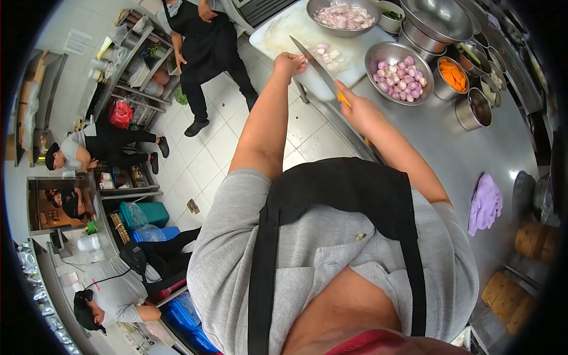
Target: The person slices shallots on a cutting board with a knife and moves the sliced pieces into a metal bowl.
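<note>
My right hand (359,110) is wrapped round the yellow handle of a large kitchen knife (319,70), whose blade points up and left over the white cutting board (275,38). My left hand (290,65) is closed in a pinch beside the blade, at the board's near edge; what its fingers hold, if anything, is too small to name. Pale cut shallot pieces (329,57) lie on the board just beyond the blade. To the right, a steel bowl holds whole purple shallots (401,81). A second steel bowl at the board's far side holds sliced shallots (343,16).
A steel pot of orange carrot-like pieces (453,76), another steel pot (470,112) and stacked steel bowls (435,21) stand on the steel counter (414,136). A purple cloth or glove (486,204) lies nearer. Other people in black aprons (207,47) are to the left, beside shelves.
</note>
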### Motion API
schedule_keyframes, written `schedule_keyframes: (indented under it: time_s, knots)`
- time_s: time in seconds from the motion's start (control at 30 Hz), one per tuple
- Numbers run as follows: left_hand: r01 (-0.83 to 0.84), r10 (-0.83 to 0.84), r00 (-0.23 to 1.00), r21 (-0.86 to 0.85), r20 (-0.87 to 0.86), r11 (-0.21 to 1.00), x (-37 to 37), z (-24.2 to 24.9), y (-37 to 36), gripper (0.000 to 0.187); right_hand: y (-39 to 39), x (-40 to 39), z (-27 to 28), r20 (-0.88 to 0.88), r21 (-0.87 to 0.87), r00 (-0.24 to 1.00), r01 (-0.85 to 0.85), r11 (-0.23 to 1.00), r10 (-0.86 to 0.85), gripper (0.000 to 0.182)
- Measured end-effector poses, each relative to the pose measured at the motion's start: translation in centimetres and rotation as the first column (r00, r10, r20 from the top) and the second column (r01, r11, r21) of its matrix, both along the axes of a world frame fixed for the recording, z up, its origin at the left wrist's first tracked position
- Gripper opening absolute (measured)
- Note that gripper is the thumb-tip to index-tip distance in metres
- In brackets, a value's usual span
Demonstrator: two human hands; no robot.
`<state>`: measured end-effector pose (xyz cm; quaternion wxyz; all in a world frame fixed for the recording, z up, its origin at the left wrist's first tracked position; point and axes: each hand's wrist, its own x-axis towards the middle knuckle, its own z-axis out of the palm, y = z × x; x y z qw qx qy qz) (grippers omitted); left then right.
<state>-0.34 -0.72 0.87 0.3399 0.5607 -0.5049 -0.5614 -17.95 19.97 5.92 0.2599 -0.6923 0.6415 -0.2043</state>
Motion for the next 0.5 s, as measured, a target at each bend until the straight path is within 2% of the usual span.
schedule_keyframes:
  time_s: [0.5]
  knots:
    - [0.006, -0.006, 1.0, -0.021, 0.017, 1.0, 0.1, -0.4, -0.2, 0.02, -3.2, 1.2, -1.8, 0.069, -0.004, 0.998, 0.004, 1.0, -0.003, 0.058]
